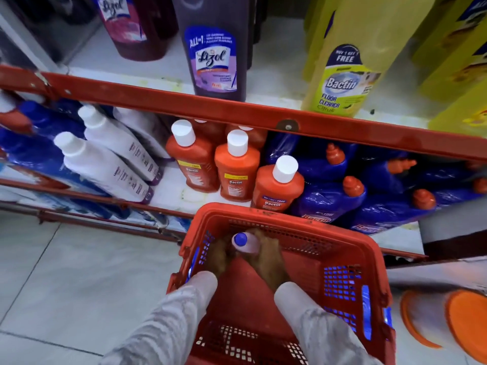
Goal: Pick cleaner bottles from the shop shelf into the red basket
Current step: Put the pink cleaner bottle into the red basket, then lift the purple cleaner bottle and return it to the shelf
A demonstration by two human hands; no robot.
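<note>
A red plastic basket [350,248] stands on the floor in front of the shelf. Both my hands reach down inside it, wrapped around a pale lilac cleaner bottle [249,245] with a blue cap. My left hand [217,255] grips its left side and my right hand [268,259] its right side. Grey sleeves cover both forearms. On the low shelf behind stand three orange Bactin bottles [235,175] with white caps, white bottles [105,164] leaning to the left, and blue Bactin bottles [326,198] with orange caps.
The upper shelf has a red front rail [210,106], a dark purple Lizol bottle [213,48], a maroon Lizol bottle [126,25] and a yellow Bactin floor cleaner [342,61]. Orange lids [466,320] lie at right. Pale floor tiles [66,272] stretch to the left.
</note>
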